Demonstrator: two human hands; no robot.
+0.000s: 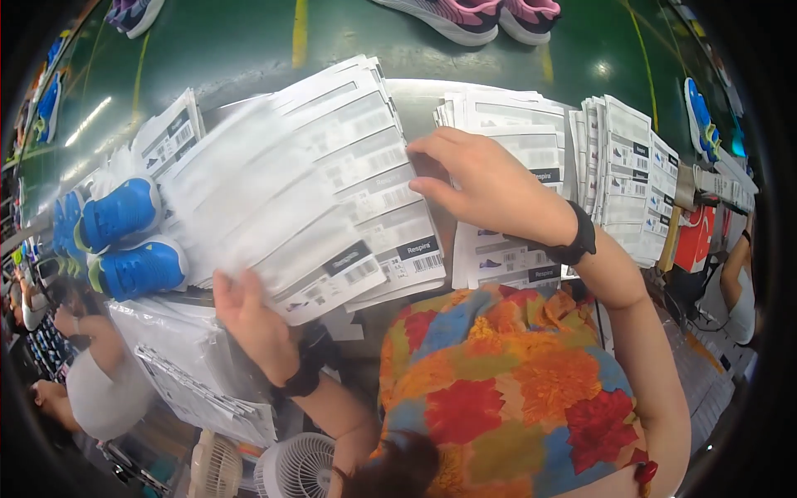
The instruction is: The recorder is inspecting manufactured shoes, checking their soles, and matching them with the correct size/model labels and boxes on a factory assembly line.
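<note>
Fanning out above the left hand (249, 319), the label sheets (307, 199) ran long up-right from its open fingers under their lower edge; right hand (486, 187) pressed flat, open-fingered, beside their right edge, nearer the second stack (519, 149).

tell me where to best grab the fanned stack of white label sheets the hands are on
Probably by its near lower edge. The fanned stack of label sheets lies flat and overlapped, with its loose ends overhanging toward the person. The left hand is already under that lower-left corner, so come from below there, thumb on top, while the right hand presses the upper right edge to keep the fan from sliding.
</note>
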